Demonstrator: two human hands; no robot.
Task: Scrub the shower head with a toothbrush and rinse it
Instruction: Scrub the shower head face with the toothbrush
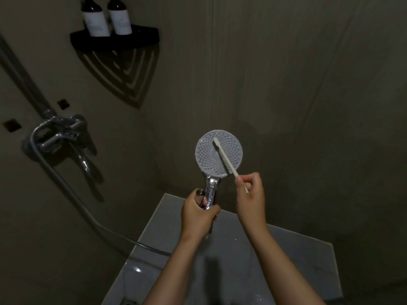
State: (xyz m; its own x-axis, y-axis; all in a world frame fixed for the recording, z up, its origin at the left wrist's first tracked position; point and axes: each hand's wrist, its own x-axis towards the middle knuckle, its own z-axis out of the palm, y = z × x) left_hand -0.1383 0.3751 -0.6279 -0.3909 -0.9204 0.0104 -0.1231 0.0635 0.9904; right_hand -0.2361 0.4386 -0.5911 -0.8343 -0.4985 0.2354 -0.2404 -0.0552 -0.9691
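A round shower head (207, 158) with a pale dotted face points up toward me in the middle of the view. Its chrome handle runs down into my left hand (197, 213), which grips it. My right hand (251, 192) pinches the end of a white toothbrush (224, 156). The brush lies diagonally across the face, with its head resting on the upper middle of the nozzle field.
A grey basin (308, 260) lies under my arms. A chrome mixer tap (59, 135) with a hose (77, 199) is on the left wall. A black corner shelf (114, 39) above holds two dark bottles (105, 17). Dark tiled walls surround everything.
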